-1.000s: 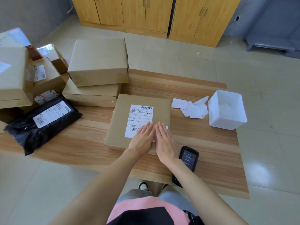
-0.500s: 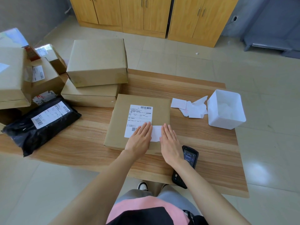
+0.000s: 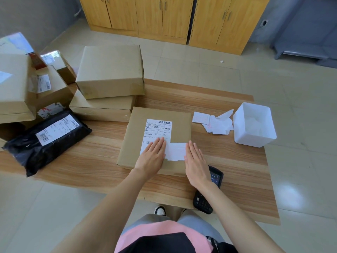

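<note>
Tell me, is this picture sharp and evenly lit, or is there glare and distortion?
Head view: soft, even daylight, only faint shadows. Head view: a pale glare patch on the floor tiles right of the table. Head view: wide-angle bending tilts the cabinets. Head view: the shipping label is sharp, its small print unreadable.

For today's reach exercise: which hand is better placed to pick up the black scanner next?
Right, probably: the right hand is next to the scanner; the left hand rests on the label, farther off.
</note>
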`<state>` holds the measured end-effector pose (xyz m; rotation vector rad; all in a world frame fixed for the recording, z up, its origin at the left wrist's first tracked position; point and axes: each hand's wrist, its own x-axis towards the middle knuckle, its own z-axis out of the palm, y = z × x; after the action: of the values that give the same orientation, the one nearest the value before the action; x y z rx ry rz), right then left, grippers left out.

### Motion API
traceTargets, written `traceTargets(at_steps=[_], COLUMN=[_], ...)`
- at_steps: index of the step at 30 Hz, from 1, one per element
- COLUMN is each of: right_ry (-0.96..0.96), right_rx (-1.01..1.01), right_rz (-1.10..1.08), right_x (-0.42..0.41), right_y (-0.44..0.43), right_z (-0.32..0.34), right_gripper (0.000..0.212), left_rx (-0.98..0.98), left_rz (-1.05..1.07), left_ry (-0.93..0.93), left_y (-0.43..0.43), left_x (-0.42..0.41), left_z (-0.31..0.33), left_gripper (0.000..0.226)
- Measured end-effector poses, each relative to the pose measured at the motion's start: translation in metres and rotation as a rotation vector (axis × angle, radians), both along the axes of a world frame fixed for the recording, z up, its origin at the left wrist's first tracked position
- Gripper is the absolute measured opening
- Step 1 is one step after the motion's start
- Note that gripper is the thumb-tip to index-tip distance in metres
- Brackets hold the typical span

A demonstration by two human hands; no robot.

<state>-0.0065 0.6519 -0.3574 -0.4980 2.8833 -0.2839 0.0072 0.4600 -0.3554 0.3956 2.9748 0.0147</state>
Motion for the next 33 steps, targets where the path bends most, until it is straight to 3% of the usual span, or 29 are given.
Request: traceTargets(at_steps=[6,11,15,23,27,31,33], right_ry=[-0.093,-0.289,-0.509,-0.723,-0.806,-0.825,-0.813], right_rx=[-0.257,-0.592,-0.795,-0.939,-0.965,-0.954,-0.965], right_rz=[-0.146,-0.426,-0.62,-0.801,-0.819,-0.842,-0.853], right_x=[-0.007,-0.024,-0.038,-0.048,-0.047,-0.046,-0.045], right_y=[-0.004,-0.015,-0.021,-0.023,-0.021,-0.021,-0.021], right_z=[0.006,0.022,0.025,0.01,0.005,0.001,0.005], right_gripper=[0.052,0.059,0.067,0.087,0.1,0.097,0.081], left_rx=[0.039,0.328,0.553,0.888,1.079,1.192,1.194], left_rz=[0.232,0.697,0.948,1.205,1.273,1.296,1.292], left_ry=[-0.011,-0.024,-0.084,-0.227,-0.324,-0.437,-0.447], left_y=[-0.008,-0.026,-0.04,-0.067,-0.078,-0.086,-0.086], left_x=[-0.004,-0.018,-0.026,-0.033,-0.032,-0.028,-0.028], left_z=[0.009,0.018,0.023,0.02,0.013,0.007,0.007], left_gripper=[0.056,0.068,0.077,0.077,0.062,0.077,0.074])
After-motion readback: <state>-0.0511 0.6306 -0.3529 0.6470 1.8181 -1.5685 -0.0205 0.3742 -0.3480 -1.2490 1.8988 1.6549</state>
